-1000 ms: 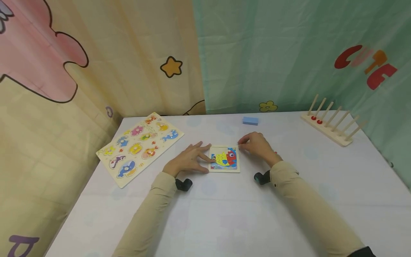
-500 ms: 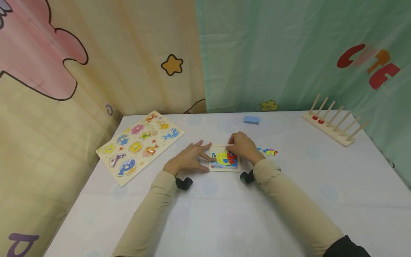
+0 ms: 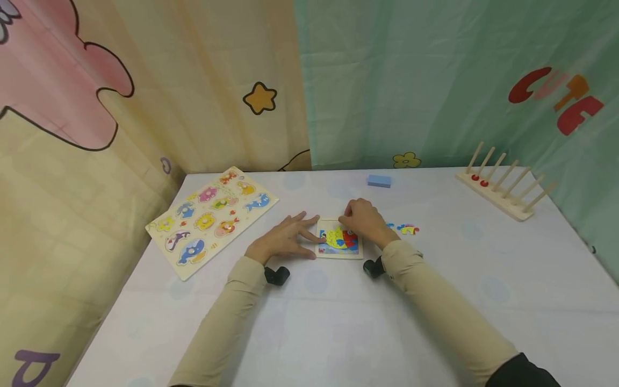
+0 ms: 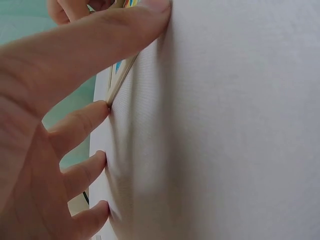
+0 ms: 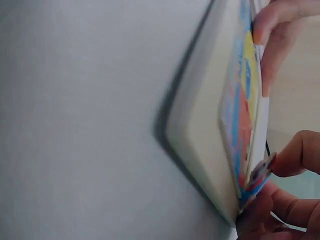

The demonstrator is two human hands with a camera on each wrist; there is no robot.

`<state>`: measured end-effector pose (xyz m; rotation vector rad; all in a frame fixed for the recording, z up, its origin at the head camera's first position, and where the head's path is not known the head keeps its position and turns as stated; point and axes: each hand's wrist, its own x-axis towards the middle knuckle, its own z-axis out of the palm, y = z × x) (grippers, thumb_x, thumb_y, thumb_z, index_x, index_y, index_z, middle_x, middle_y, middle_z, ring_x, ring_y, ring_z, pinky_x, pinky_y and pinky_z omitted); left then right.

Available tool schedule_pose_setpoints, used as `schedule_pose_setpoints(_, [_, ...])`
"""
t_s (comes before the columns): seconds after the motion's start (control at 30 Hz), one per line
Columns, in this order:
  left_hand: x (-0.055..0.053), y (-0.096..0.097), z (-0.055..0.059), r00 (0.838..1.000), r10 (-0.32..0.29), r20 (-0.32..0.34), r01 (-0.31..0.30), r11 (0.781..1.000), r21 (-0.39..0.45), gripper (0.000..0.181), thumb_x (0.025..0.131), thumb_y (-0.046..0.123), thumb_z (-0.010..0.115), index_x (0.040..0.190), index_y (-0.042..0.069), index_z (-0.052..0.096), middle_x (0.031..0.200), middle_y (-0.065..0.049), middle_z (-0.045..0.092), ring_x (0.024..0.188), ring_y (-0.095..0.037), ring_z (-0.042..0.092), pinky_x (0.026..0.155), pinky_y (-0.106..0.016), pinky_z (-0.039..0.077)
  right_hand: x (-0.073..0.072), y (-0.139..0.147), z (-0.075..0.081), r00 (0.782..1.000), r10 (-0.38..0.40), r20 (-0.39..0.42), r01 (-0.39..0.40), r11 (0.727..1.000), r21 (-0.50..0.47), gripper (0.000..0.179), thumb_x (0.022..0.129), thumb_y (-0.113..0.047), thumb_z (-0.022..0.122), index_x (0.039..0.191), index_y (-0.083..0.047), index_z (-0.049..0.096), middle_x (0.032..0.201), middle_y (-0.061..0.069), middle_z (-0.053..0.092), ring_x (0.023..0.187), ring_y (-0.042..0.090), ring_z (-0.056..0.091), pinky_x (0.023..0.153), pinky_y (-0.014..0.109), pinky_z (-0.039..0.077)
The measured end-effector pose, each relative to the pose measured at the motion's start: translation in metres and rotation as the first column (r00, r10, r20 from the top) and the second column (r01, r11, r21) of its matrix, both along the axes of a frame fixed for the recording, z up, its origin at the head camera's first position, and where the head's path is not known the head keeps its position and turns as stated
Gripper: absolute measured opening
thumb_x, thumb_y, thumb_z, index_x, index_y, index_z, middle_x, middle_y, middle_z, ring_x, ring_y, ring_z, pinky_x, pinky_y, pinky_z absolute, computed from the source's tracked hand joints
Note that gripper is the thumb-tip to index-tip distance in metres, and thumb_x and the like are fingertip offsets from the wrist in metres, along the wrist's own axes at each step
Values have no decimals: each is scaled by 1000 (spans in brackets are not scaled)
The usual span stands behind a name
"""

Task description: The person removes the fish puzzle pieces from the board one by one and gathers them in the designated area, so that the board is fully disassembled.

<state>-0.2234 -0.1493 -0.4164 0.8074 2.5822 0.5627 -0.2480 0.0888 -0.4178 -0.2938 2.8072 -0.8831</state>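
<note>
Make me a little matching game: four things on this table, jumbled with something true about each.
1. Fish puzzle
2. Animal puzzle board
3. Blue block
4. Wooden peg stand

A. bears red beads
B. farthest to the person's left
C. has the left hand at its edge
D. plain, near the green curtain

Pairs: 1-C, 2-B, 3-D, 4-A

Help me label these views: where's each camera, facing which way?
Head: on the head, facing forward-down at table and puzzle; left hand, right hand, sleeves show.
Left wrist: that wrist, facing the puzzle's edge; left hand near, right hand beyond.
Right wrist: that wrist, facing the puzzle's corner; right hand pinching a piece, left hand beyond.
Wrist views share the puzzle.
</note>
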Motion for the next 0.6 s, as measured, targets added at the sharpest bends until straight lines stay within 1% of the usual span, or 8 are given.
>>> schedule_pose_setpoints(0.1, [0,2,-1,1000,1,1,-1,1000,9,46,80,39,81,123,30,70,159,0,30,151,-28,5,120,-51,3,0,6,1,1000,-10,10,10,999,-40,25,92,-25,61,99,-1,66,90,10,63,80,23,57,72,33,52])
schedule_pose_setpoints(0.2, [0,2,0,1000,5,-1,-5,1000,-1,46,80,38,81,123,30,70,159,0,29,151,-28,4,120,-51,2,0,12,2,1000,-7,30,10,996,-85,23,92,-23,62,97,-2,67,90,9,65,82,23,57,75,33,52])
schedule_pose_setpoints(0.3, [-1,3,-1,1000,11,1,-11,1000,-12,46,80,38,81,124,31,70,159,1,29,151,-27,4,120,-50,2,1,16,3,1000,22,12,-20,993,-116,17,92,-20,63,95,-4,67,92,9,65,86,24,56,78,34,51])
schedule_pose_setpoints(0.37, [-1,2,-1,1000,17,5,-17,1000,-15,45,81,38,81,124,31,69,160,2,28,151,-26,4,120,-50,2,1,16,3,999,46,-15,-48,991,-126,14,92,-19,65,94,-5,67,94,8,64,87,24,55,78,34,50])
schedule_pose_setpoints(0.43, [0,2,-1,1000,21,9,-21,1000,-14,45,81,39,81,124,32,69,160,2,28,151,-26,4,120,-49,2,2,17,2,997,61,-46,-67,990,-127,12,92,-19,67,93,-7,68,92,7,64,86,23,55,76,33,50])
schedule_pose_setpoints(0.5, [0,2,0,1000,18,9,-18,1000,-13,46,81,39,81,124,32,69,160,2,28,151,-27,4,120,-50,2,4,18,1,996,69,-58,-76,989,-127,12,91,-20,69,95,-8,70,90,7,65,81,22,56,70,30,50])
schedule_pose_setpoints(0.6, [0,2,0,1000,10,-2,-10,1000,-13,46,80,40,81,124,31,69,159,1,29,151,-28,5,120,-51,2,6,20,2,996,79,-39,-84,987,-138,15,90,-16,70,103,-7,73,90,9,65,73,21,57,62,27,52])
